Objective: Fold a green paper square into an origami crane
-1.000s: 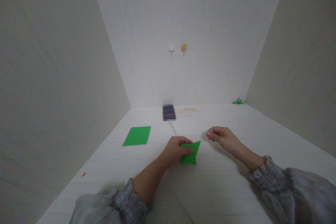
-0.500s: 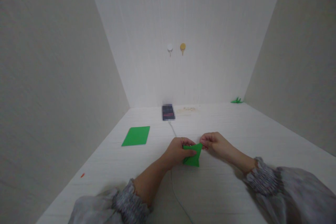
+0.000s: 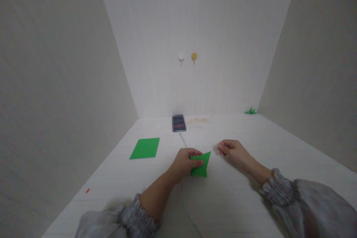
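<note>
My left hand point(image 3: 184, 161) pinches a folded green paper point(image 3: 201, 164) at its left edge, holding it just above the white tabletop point(image 3: 240, 197). The paper is folded into a pointed, kite-like shape with its tip up and to the right. My right hand point(image 3: 232, 151) hovers a short way to the right of the paper, fingers curled in with nothing visible in them, not touching it.
A flat green paper sheet point(image 3: 145, 148) lies at the left. A small dark device point(image 3: 178, 123) stands near the back wall, its thin cable point(image 3: 184, 193) running toward me under my left hand. A small green folded figure point(image 3: 250, 111) sits in the far right corner. Walls enclose three sides.
My right hand had come in to touch the paper's upper tip half a second ago; it has now let go and drawn back to the right. The left hand keeps its hold.
</note>
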### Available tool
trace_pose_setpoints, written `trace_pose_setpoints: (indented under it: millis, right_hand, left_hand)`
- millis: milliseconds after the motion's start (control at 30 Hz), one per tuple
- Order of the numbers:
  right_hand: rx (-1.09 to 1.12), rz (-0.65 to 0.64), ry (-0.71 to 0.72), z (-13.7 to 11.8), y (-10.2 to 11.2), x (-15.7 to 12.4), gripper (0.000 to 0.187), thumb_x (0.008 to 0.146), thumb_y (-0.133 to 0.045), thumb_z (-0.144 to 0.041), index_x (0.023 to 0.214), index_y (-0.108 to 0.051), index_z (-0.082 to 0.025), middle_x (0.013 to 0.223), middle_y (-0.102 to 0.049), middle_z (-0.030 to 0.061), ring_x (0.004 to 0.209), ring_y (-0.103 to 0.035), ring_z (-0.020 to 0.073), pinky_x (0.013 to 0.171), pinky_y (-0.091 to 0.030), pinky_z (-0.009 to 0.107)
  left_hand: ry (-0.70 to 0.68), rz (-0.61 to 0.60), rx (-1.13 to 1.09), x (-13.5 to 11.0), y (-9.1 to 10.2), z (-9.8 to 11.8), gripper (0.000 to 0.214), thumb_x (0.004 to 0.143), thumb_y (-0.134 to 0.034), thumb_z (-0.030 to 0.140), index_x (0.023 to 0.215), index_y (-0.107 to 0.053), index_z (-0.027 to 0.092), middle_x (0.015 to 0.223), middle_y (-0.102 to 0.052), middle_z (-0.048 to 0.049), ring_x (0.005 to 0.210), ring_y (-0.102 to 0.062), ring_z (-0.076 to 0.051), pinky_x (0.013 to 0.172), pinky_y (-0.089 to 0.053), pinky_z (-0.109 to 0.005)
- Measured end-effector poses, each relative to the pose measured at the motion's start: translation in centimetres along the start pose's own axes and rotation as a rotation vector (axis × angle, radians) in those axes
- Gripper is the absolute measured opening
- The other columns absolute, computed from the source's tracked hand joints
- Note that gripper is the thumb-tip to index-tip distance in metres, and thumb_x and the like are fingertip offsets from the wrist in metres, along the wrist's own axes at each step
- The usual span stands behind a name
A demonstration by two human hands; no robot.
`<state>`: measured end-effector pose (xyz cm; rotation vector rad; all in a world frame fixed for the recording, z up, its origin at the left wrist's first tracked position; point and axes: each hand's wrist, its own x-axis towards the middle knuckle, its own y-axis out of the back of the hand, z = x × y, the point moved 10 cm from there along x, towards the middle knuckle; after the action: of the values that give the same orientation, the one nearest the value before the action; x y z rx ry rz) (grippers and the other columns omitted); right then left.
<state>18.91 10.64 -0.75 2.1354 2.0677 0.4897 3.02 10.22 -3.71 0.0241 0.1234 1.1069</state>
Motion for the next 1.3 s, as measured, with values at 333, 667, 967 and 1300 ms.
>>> trace_pose_setpoints:
  millis: [333, 667, 967, 1300]
  right_hand:
    - [0.124, -0.152, -0.08, 0.4, -3.7, -1.5, 0.02, 0.062, -0.062, -0.031, 0.057, -0.058, -0.013, 0.044, -0.045, -0.0042, 0.042, -0.034, 0.0064, 0.041, -0.023, 0.021]
    - [0.19, -0.122, -0.103, 0.9, -3.0, -1.0, 0.02, 0.058, -0.064, -0.031, 0.052, -0.058, -0.013, 0.044, -0.049, -0.0018, 0.043, -0.039, 0.0079, 0.044, -0.027, 0.022]
    - [0.116, -0.069, -0.131, -0.8, -1.9, -1.3, 0.018, 0.055, -0.065, -0.03, 0.053, -0.061, -0.013, 0.045, -0.05, -0.0015, 0.043, -0.039, 0.0079, 0.044, -0.026, 0.022]
    - [0.087, -0.099, -0.115, -1.5, -2.0, -1.3, 0.017, 0.055, -0.064, -0.03, 0.051, -0.061, -0.013, 0.043, -0.051, -0.0014, 0.044, -0.04, 0.0088, 0.046, -0.028, 0.023]
  left_hand:
    - [-0.135, 0.002, 0.073, 0.3, -1.6, 1.4, 0.048, 0.052, -0.071, 0.021, 0.094, -0.049, 0.016, 0.058, -0.055, 0.0048, 0.048, -0.048, -0.008, 0.045, -0.035, -0.018]
    - [-0.084, -0.085, -0.083, 0.1, -2.1, 1.4, 0.054, 0.05, -0.073, 0.018, 0.096, -0.044, 0.016, 0.053, -0.053, 0.0066, 0.046, -0.049, -0.009, 0.047, -0.037, -0.02]
    - [0.004, -0.222, -0.178, -0.5, -2.5, 0.6, 0.061, 0.048, -0.073, 0.01, 0.098, -0.038, 0.016, 0.065, -0.062, -0.0016, 0.055, -0.058, -0.014, 0.057, -0.044, -0.028]
    - [0.003, -0.337, -0.285, -0.9, -3.2, 0.8, 0.062, 0.046, -0.074, 0.005, 0.095, -0.038, 0.017, 0.073, -0.064, -0.0032, 0.063, -0.061, -0.015, 0.06, -0.044, -0.026]
